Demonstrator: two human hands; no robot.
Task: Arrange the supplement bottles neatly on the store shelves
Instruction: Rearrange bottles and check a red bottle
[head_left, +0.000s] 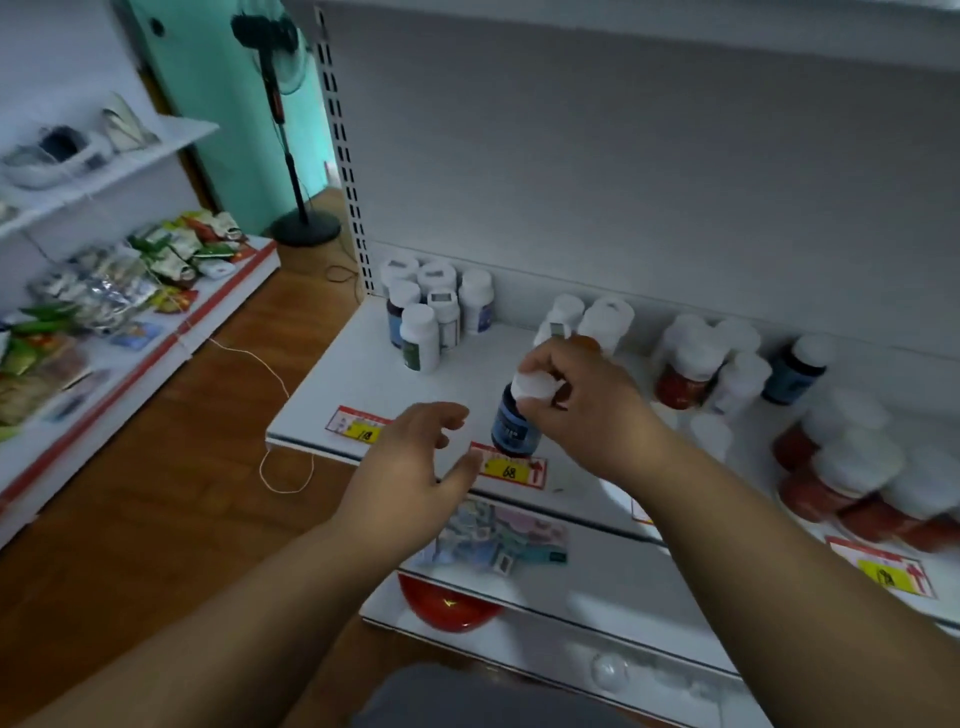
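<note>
My right hand (576, 395) grips the white cap of a dark blue supplement bottle (514, 423), held upright just above the front edge of the white shelf (353, 374). My left hand (415, 457) hovers open to the left of that bottle, fingers spread, holding nothing. A tight cluster of white-capped bottles (431, 312) stands at the shelf's back left. A pair of white bottles (587, 317) stands behind my right hand. Red and blue bottles (727, 364) crowd the right side, several blurred red ones (852, 483) nearest the front.
Yellow-and-red price tags (511, 470) line the shelf edge. A lower shelf holds flat packets (498, 535) and a red bowl (447, 605). Snack bags (104, 291) fill a shelf unit at left. A standing fan (283, 130) is on the wooden floor behind.
</note>
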